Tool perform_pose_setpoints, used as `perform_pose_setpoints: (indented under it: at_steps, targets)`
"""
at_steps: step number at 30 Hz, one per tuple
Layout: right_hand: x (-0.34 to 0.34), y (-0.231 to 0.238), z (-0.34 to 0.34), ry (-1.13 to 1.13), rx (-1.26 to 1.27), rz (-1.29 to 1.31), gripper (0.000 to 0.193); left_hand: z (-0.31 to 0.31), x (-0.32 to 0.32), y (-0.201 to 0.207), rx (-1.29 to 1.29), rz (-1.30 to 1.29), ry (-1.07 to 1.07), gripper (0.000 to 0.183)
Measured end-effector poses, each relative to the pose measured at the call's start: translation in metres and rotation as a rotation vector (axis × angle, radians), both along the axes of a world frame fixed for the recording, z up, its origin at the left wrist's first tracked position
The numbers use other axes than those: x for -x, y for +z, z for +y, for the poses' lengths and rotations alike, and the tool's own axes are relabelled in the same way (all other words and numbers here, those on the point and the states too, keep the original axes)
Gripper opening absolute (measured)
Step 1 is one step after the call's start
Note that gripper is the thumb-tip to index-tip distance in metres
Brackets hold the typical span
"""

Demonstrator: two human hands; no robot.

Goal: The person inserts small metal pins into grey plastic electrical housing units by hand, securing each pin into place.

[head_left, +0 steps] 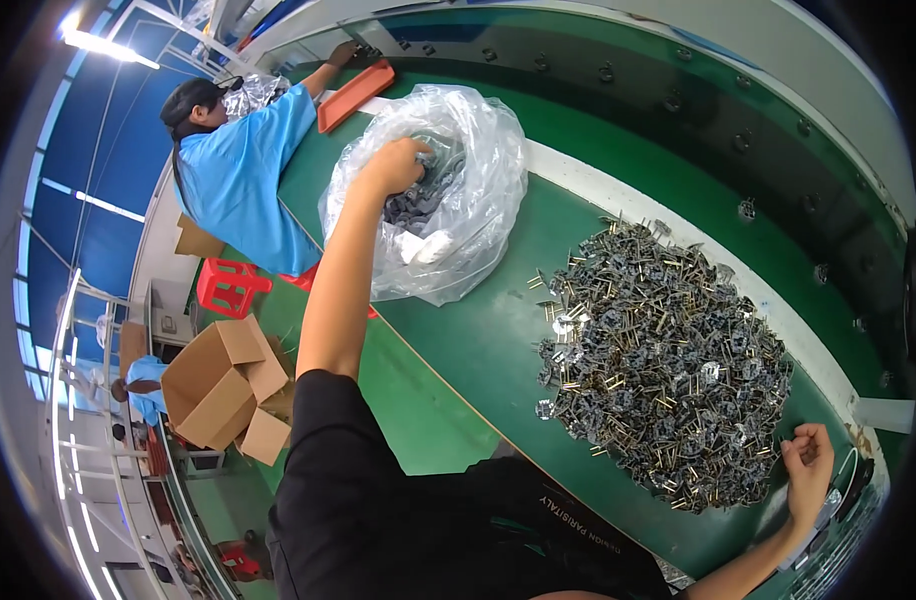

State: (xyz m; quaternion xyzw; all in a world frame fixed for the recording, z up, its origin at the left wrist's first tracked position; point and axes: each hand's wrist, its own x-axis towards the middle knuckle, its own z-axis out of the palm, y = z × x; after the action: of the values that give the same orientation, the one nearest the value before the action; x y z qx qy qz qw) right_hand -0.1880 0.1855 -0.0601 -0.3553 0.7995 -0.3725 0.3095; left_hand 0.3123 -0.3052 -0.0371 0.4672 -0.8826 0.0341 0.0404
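Left of the pile of small metal parts, a clear plastic bag sits open, and the left hand reaches into its mouth with fingers bent; whether they pinch anything I cannot tell. At the pile's right-hand edge, the right hand has thumb and fingers curled close together; any part between the tips is too small to confirm. Each part looks light and stiff, its thin brass-coloured prongs likely to bend or snag on neighbours, so the dark body seems the safer place to pinch. The bag looks soft and slippery, best held by its gathered rim. Hard to make out are the bag's dark contents, partly behind the left hand, the parts buried within the pile, and the blurred pieces on the green strip beyond it.
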Motion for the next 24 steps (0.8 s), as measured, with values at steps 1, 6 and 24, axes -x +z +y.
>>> perform_pose_setpoints:
  at_steps: [1,6,24]
  targets:
    - [-0.001,0.001,0.002,0.012,-0.019,-0.029,0.012,0.0,0.003,-0.001,-0.158,-0.023,0.012,0.028]
    - [-0.002,0.003,0.005,0.083,-0.039,0.097,0.011,0.007,0.01,0.004,-0.183,0.027,0.114,0.025]
    - [-0.001,0.007,0.006,0.068,0.26,0.018,0.02,0.134,0.117,0.073,-1.633,1.635,0.014,0.038]
